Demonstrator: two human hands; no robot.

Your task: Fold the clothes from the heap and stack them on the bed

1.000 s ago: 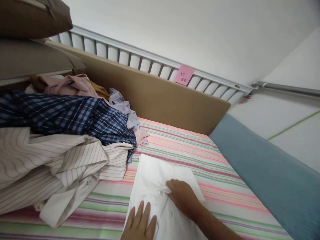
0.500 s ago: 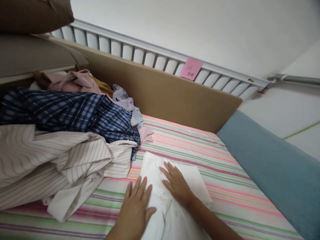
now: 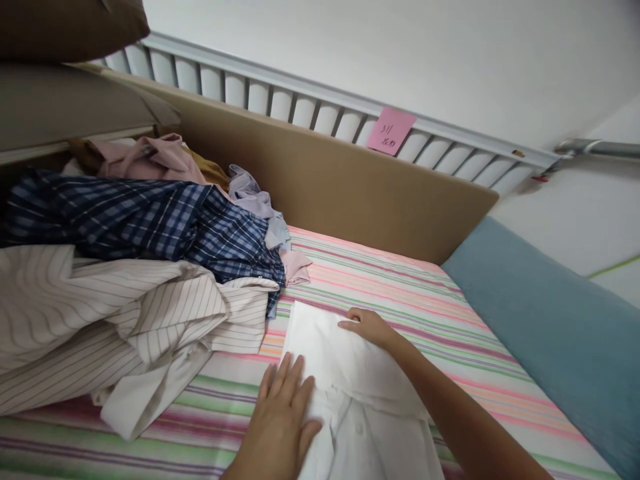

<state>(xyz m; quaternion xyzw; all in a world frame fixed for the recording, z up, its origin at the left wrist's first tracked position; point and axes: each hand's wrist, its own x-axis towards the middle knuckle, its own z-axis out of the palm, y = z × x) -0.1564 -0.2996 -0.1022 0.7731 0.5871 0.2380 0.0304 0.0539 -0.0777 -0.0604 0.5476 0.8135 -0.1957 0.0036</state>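
Observation:
A white buttoned shirt (image 3: 360,380) lies partly folded on the striped bed sheet (image 3: 200,407), a button showing near its lower middle. My left hand (image 3: 280,413) rests flat on the shirt's left edge, fingers spread. At the far edge of the cloth, my right hand (image 3: 369,327) has its fingers curled round the white fabric, the thumb on top. Some of the right fingertips are hidden behind the cloth. Left of my hands lies a rumpled cream shirt with dark stripes (image 3: 165,300), and beyond it a navy plaid shirt (image 3: 150,213).
Pink, mustard and lilac garments (image 3: 155,157) are heaped at the back left, below a brown cushion (image 3: 70,30). A tan headboard (image 3: 325,187) and a white radiator (image 3: 260,97) with a pink note (image 3: 391,131) stand behind. A blue-grey padded panel (image 3: 550,320) borders the right side.
My right hand has moved from lying flat on the shirt to gripping its far edge. The right-hand flap now lies folded over the shirt. My left hand stays nearly in place.

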